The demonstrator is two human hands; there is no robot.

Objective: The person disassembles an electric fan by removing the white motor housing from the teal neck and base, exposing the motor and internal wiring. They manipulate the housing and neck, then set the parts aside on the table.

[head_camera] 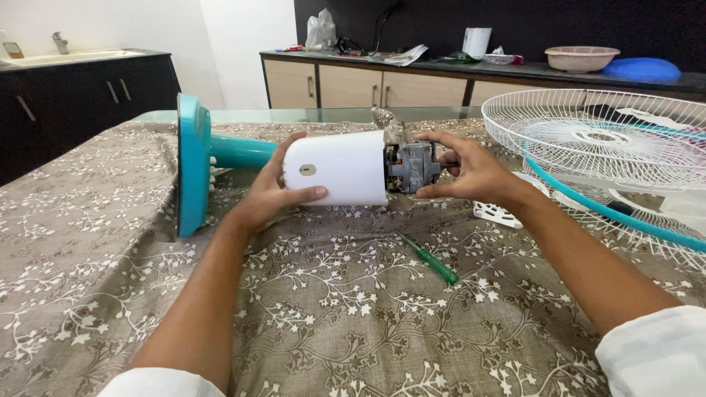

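The grip of the left hand (268, 192) is closed around the smooth white plastic motor housing (336, 169), thumb along its near side and fingers curled over the far side. The right hand (471, 170) pinches the exposed grey metal motor (413, 167) that protrudes from the housing's open end, fingertips on its top and thumb below.

The fan body lies on its side near the middle of the tabletop (95, 242), which is covered by a brown cloth with a white floral print. From the housing a teal neck runs toward 10 o'clock to the round teal plastic base (192, 165), standing on edge. A green-handled screwdriver (432, 260) lies on the cloth at 5 o'clock from the motor, apart from both hands. The white wire fan guard with a teal rim (603, 158) rests at 3 o'clock.

The housing looks glossy and probably slippery, so a wrapping hold suits it; the motor likely carries most of the weight and is best taken by its solid frame, not the wiring.
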